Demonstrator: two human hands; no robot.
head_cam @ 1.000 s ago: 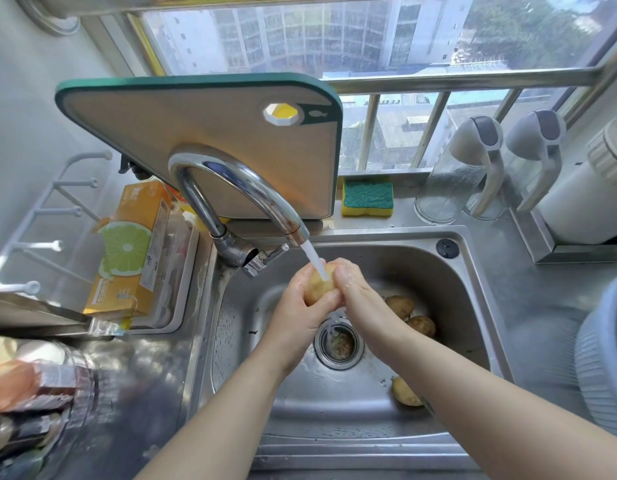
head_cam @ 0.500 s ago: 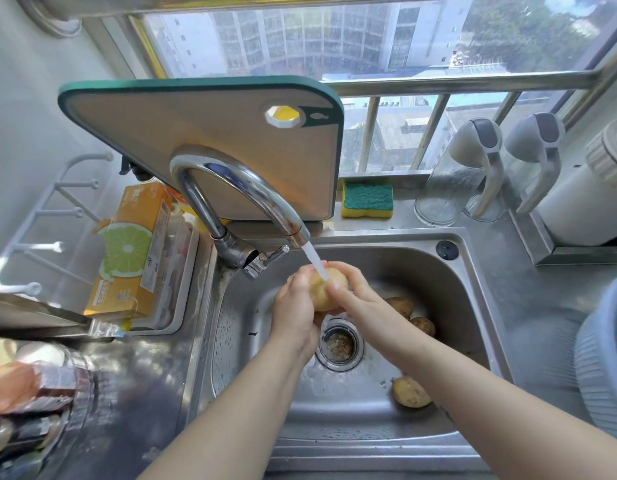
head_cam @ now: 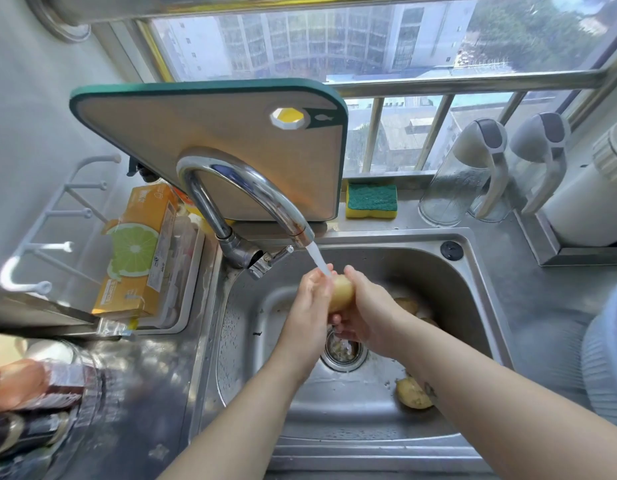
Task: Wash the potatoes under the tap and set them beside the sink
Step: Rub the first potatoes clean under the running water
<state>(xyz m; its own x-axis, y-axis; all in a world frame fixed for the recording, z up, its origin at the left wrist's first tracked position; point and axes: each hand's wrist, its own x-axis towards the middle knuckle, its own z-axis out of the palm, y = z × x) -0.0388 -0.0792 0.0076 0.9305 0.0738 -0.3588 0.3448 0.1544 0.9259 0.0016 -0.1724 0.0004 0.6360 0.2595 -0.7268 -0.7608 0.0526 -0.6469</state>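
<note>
A pale yellow potato sits under the running stream from the chrome tap, over the steel sink. My left hand cups its left side and my right hand wraps round its right side and underneath. Both hands grip the same potato. Another potato lies on the sink floor at the front right, partly behind my right forearm. Two more potatoes lie behind my right hand, mostly hidden. The drain is just below my hands.
A green-edged cutting board leans behind the tap. A yellow and green sponge lies on the sill. Two clear jugs stand at the right rear. An orange box fills the left tray. A blue-grey basin sits on the right counter.
The potato has been turned in my hands under the stream. My right hand has shifted lower round it and my left hand now lies along its left side.
</note>
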